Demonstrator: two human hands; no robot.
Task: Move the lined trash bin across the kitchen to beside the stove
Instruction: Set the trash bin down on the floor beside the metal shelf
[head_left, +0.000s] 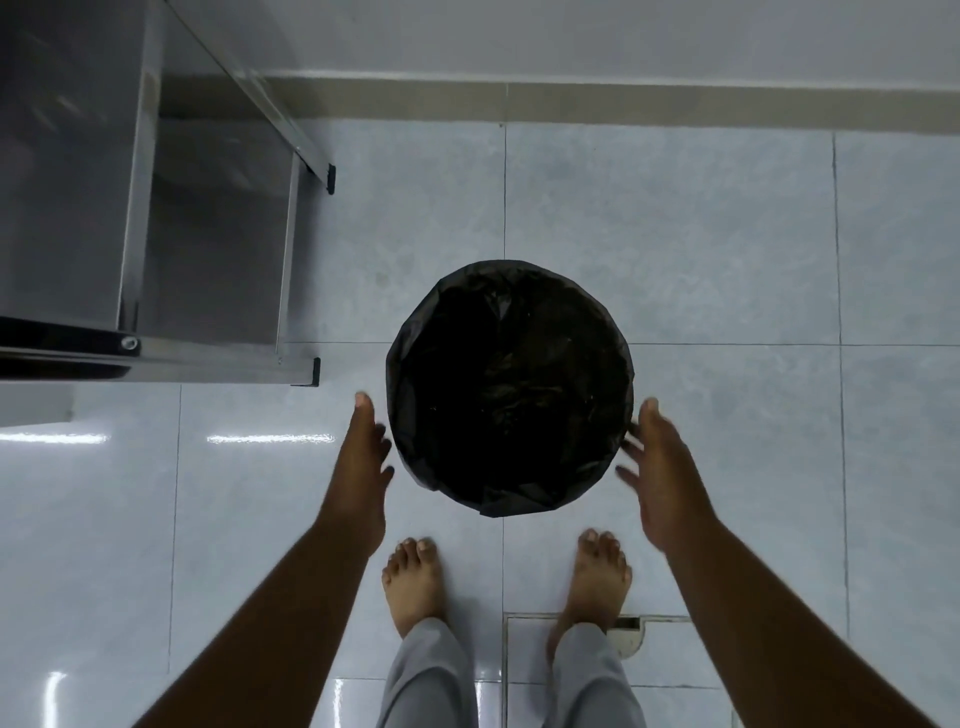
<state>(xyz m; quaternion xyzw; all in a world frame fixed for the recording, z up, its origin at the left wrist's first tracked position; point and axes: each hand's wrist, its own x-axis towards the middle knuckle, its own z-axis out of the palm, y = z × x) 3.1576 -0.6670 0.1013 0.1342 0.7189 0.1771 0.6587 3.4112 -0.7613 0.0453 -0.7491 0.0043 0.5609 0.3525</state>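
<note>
Both of my forearms reach forward and down from the bottom corners of the view, and between them I see my grey trouser legs (519, 680) and bare feet (415, 582) on the pale tiled floor (727, 260). Under my right foot sits a square floor hatch (530, 649) with a chipped corner. Ahead of the toes stands the trash bin (509, 387), round, lined with a black bag (519, 501) folded over its rim. My left hand (361, 467) is flat and spread just beside the bin's left side, my right hand (662, 467) likewise spread at its right side; neither grips, and whether the fingertips touch the bag I cannot tell. Left of the bin stands a stainless steel table (145, 218), near but apart. Beyond runs the wall's baseboard (675, 104).
</note>
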